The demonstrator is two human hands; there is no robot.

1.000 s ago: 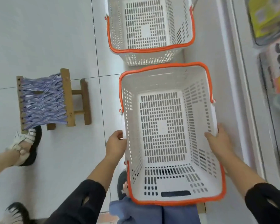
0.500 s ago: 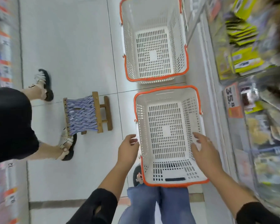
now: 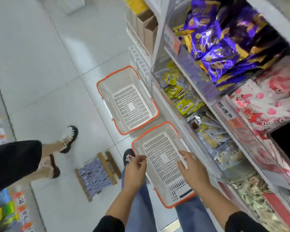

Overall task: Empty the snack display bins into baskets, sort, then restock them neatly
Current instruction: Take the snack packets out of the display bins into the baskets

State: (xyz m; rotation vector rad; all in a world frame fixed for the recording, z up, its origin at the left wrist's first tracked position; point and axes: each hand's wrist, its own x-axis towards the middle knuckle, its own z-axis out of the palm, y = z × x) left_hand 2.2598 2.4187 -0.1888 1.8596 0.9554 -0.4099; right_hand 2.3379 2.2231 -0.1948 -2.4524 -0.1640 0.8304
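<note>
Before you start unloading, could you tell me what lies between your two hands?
In the head view, the near white perforated plastic basket with orange rim shows between left hand and right hand.

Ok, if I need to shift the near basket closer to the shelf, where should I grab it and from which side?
Take the near basket by its orange rim on the two long sides, coming straight down from above. It sits upright and empty on the floor, and the left hand and right hand already hover over those sides, holding nothing. The shelf crowds its right side, so a sideways reach there looks tight.
</note>
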